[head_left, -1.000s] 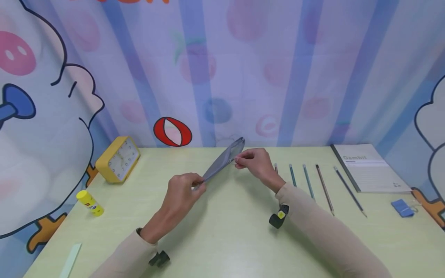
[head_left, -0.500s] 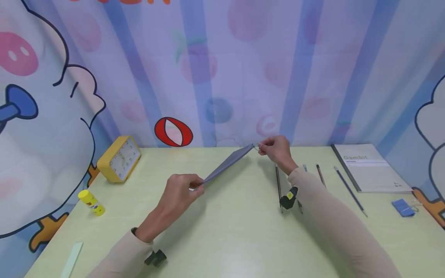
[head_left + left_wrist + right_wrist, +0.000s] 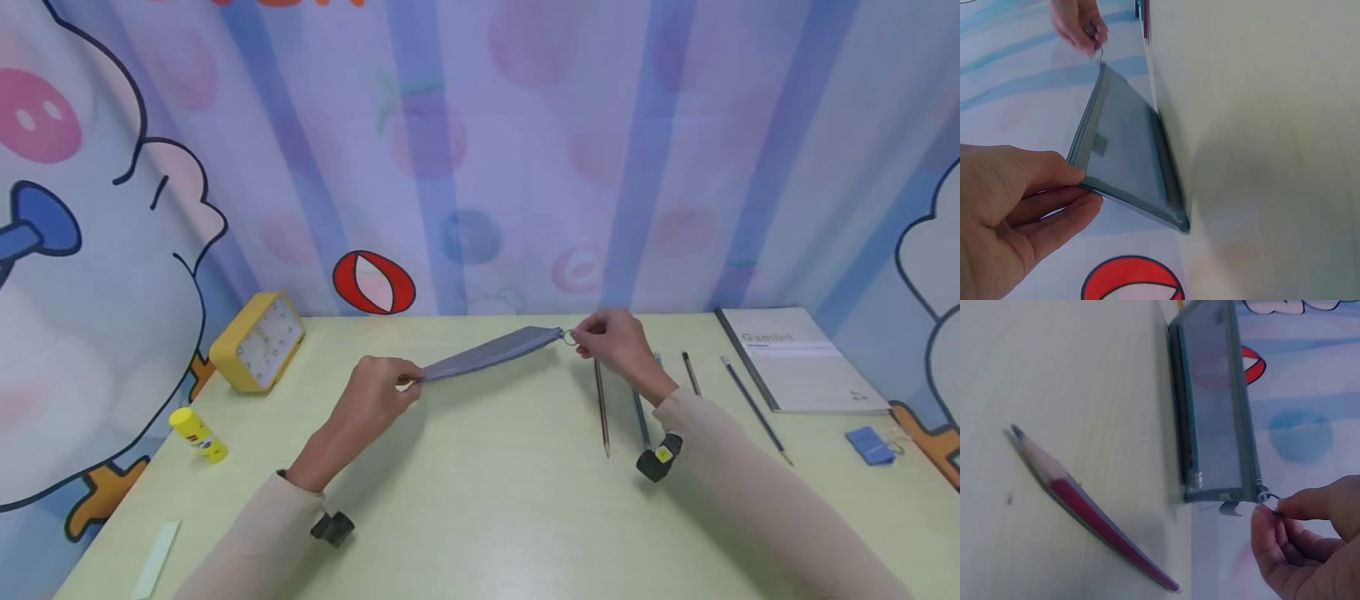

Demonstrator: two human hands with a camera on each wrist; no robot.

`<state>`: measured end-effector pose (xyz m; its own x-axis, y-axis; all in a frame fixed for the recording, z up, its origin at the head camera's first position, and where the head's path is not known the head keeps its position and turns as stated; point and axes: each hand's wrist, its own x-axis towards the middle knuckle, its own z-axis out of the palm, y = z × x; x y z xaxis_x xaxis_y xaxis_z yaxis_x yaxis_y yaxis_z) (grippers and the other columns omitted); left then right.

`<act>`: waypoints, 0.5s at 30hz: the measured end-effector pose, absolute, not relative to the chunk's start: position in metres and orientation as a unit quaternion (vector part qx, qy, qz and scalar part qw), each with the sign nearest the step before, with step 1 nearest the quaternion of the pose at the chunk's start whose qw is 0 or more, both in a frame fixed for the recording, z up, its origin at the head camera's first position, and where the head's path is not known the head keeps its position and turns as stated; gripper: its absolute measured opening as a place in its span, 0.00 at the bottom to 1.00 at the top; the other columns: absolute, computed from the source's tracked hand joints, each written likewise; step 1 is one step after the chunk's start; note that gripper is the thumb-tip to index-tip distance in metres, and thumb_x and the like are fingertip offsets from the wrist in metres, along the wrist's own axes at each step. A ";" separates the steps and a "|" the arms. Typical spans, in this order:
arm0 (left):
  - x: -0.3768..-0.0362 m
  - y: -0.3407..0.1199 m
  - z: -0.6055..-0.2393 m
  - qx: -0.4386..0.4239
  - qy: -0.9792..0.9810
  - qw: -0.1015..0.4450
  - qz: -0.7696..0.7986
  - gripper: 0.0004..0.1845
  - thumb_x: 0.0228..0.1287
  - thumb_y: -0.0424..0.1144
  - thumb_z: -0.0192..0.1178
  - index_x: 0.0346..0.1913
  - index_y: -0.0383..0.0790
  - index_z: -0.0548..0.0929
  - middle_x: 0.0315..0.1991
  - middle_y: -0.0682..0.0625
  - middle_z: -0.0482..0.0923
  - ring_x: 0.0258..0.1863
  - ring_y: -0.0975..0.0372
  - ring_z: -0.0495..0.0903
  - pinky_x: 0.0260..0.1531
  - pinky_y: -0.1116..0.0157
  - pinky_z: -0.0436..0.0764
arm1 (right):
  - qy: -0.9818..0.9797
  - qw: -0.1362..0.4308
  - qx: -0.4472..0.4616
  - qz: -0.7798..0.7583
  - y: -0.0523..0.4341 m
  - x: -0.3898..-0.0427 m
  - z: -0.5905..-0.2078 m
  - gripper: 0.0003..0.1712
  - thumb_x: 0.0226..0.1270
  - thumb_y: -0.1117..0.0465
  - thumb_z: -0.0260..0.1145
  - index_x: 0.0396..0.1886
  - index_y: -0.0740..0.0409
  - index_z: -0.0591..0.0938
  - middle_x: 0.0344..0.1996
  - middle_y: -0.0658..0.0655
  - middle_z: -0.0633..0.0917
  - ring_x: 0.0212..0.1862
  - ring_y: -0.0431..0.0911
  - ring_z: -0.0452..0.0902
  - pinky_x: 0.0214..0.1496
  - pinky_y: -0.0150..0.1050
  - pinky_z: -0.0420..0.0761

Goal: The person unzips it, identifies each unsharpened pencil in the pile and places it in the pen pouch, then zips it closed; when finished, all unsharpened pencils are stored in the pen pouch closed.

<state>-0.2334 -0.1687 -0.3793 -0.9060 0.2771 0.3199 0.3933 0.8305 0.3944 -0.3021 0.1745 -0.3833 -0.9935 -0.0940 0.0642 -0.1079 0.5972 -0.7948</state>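
Observation:
A grey, see-through zip pencil case (image 3: 495,353) is stretched between both hands above the table. My left hand (image 3: 360,410) pinches its left end between thumb and fingers. At the other end, my right hand (image 3: 619,343) pinches the metal ring (image 3: 569,337) of the zip pull. The right wrist view puts the zip slider (image 3: 1262,490) at the case's corner beside the right fingertips, with the zip running along the upper edge. Inside the case, a teal pencil (image 3: 1186,400) lies along its lower side. A small tab (image 3: 1230,507) sticks out by that corner.
Several pencils lie right of centre, including a red one (image 3: 602,408) and a blue one (image 3: 753,408), partly under the right arm. A notebook (image 3: 810,367) and blue item (image 3: 870,446) lie farther right. A yellow clock (image 3: 258,342), glue stick (image 3: 198,435) and pale-green strip (image 3: 157,560) are left.
My right hand has moved right with the zip pull, from partway along the case to its far end. The case has swung flatter, and the left hand has shifted slightly left and up.

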 end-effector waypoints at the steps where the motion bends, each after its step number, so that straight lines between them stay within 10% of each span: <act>1: -0.236 -0.171 -0.379 -0.178 -0.951 0.123 -0.220 0.08 0.56 0.29 0.72 0.40 0.36 0.92 0.36 0.46 0.91 0.37 0.58 0.88 0.42 0.59 0.87 | -0.899 0.000 0.059 0.435 0.175 -0.297 -0.382 0.14 0.73 0.58 0.63 0.44 0.65 0.86 0.36 0.61 0.89 0.38 0.51 0.87 0.41 0.41 0.85; 15: -0.262 -0.193 -0.392 -0.294 -0.954 -0.011 -0.058 0.13 0.55 0.31 0.74 0.45 0.39 0.92 0.42 0.46 0.91 0.41 0.61 0.88 0.44 0.64 0.87 | -0.930 -0.047 0.158 0.330 0.153 -0.242 -0.404 0.08 0.67 0.66 0.67 0.28 0.63 0.86 0.23 0.55 0.85 0.23 0.41 0.72 0.28 0.34 0.72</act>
